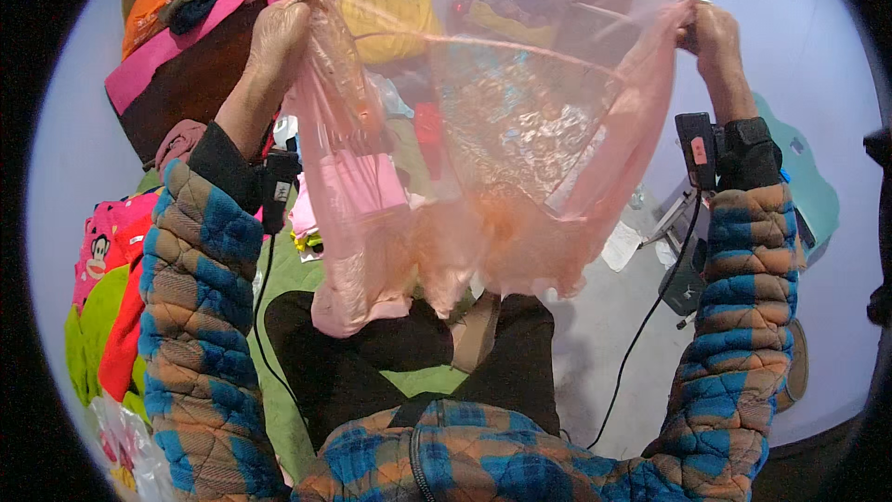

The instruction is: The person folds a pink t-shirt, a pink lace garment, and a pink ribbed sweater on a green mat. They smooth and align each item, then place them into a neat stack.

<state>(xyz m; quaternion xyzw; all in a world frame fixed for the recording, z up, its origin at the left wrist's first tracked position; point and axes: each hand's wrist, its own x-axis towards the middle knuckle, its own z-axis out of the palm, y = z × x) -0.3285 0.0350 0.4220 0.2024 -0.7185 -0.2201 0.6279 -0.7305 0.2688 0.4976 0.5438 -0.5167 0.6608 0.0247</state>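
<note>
A sheer pink cloth (446,237) with a scalloped white flower trim along its upper edge is stretched out in front of me at head height. My left hand (279,35) is closed on its upper left corner, and my right hand (715,42) grips the upper right corner, its fingers partly hidden. The cloth sags between them in gathered folds, and its lower edge hangs over my lap. Things behind show through the thin fabric. Whether it is a garment or a plain piece of cloth, I cannot tell.
Folded pink clothes (353,188) lie behind the cloth on a green mat (302,284). Bright clothes (111,260) are heaped at the left. A brown cabinet (177,112) stands at the back left, with fabrics on top. At the right is a teal board (804,172).
</note>
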